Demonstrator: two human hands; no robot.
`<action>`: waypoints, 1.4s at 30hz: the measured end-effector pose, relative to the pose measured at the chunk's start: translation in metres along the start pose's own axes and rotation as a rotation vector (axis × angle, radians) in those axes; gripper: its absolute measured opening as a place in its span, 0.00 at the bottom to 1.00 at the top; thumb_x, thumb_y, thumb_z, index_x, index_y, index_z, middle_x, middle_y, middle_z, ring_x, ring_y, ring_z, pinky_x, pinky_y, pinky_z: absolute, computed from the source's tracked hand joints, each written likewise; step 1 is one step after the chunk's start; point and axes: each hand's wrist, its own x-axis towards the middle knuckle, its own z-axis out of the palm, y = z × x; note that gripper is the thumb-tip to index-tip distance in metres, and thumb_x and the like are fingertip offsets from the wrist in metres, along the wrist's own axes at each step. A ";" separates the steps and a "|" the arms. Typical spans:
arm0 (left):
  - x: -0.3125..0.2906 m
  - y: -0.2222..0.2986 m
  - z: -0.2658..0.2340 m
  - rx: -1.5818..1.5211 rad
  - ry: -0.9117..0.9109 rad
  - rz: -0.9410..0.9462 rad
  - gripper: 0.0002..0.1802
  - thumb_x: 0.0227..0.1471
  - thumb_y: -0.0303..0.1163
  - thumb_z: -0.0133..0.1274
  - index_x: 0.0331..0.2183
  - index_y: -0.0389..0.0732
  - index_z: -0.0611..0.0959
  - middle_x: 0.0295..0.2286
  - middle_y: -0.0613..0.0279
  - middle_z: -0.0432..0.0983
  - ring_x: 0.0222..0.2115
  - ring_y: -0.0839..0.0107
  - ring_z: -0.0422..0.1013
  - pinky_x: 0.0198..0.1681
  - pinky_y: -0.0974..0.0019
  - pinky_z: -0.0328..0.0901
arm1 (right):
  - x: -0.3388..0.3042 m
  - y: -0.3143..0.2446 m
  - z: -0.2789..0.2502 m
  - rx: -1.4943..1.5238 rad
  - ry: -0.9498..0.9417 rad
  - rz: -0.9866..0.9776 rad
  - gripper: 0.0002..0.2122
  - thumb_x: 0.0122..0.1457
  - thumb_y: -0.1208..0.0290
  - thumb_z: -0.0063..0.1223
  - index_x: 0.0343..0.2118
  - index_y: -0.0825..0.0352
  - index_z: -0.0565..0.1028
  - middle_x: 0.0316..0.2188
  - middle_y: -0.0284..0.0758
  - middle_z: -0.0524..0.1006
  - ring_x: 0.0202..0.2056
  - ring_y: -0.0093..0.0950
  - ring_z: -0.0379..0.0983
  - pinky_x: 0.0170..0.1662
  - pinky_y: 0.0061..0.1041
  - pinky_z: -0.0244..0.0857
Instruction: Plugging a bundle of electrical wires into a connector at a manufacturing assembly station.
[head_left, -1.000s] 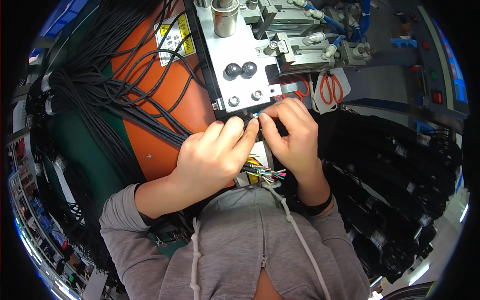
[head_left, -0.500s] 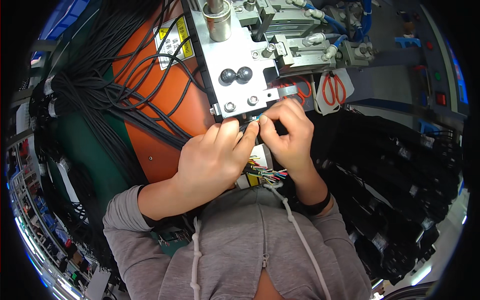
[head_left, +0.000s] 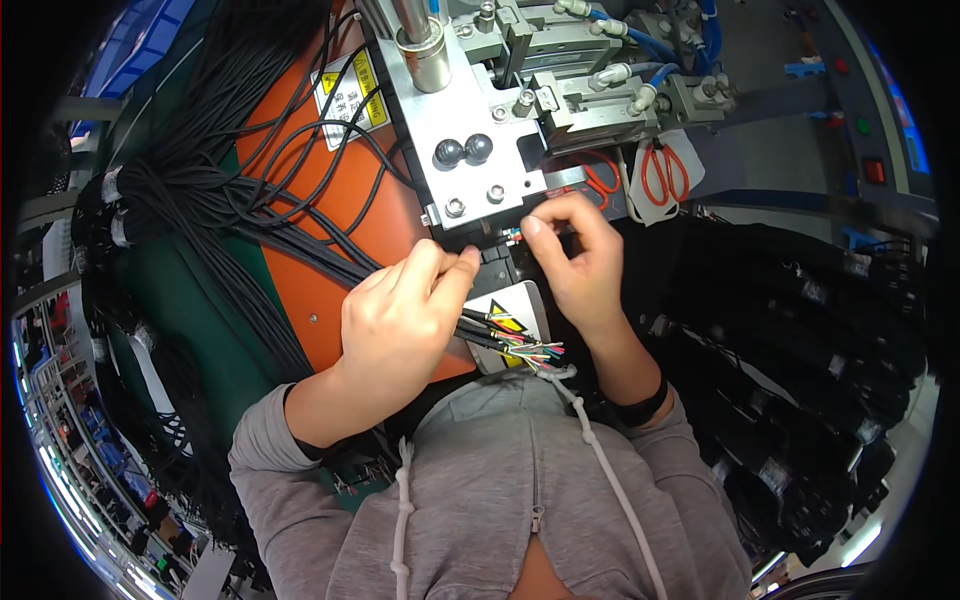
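Below the front edge of a metal clamping machine (head_left: 470,190), thin coloured wire ends (head_left: 513,237) show in the gap between my hands. My right hand (head_left: 582,262) is to the right of them, its thumb and index finger pinched together at the wires. To the left, my left hand (head_left: 398,315) is closed, with thumb and fingers together close to the machine's black lower block (head_left: 495,270). Whatever it grips is hidden by the fingers. Under my left hand, several black cables with stripped, multicoloured wires (head_left: 530,350) lie across a white plate (head_left: 518,300).
Black cable bundles (head_left: 210,190) spread over the orange panel (head_left: 300,270) at left. Pneumatic cylinders (head_left: 590,110) with blue hoses are at the back right. Red-handled scissors (head_left: 665,175) hang behind my right hand. More dark cable bundles (head_left: 790,330) are heaped at right.
My left hand has drawn back left from my right hand, uncovering the black block and the wire ends. My right hand stays near the machine's edge. The view has shifted slightly.
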 end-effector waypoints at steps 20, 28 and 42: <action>0.009 -0.009 0.001 -0.208 0.405 0.285 0.21 0.38 0.27 0.59 0.39 0.37 0.83 0.34 0.58 0.74 0.22 0.73 0.70 0.23 0.72 0.65 | -0.011 -0.016 -0.023 0.454 -0.014 -0.412 0.09 0.44 0.81 0.65 0.30 0.72 0.77 0.29 0.40 0.77 0.32 0.30 0.74 0.34 0.25 0.66; 0.014 -0.007 0.000 -0.329 0.278 0.230 0.16 0.39 0.26 0.62 0.35 0.32 0.82 0.26 0.58 0.75 0.19 0.70 0.71 0.19 0.71 0.65 | -0.007 -0.037 -0.011 0.180 -0.164 -0.440 0.09 0.45 0.83 0.63 0.31 0.73 0.76 0.28 0.41 0.77 0.31 0.30 0.73 0.34 0.26 0.67; 0.015 -0.005 0.001 -0.410 0.358 0.189 0.12 0.37 0.25 0.62 0.29 0.33 0.81 0.21 0.61 0.72 0.17 0.69 0.70 0.16 0.70 0.62 | 0.001 -0.037 -0.001 0.233 -0.061 -0.531 0.08 0.44 0.81 0.65 0.27 0.71 0.76 0.28 0.39 0.76 0.31 0.31 0.73 0.34 0.27 0.68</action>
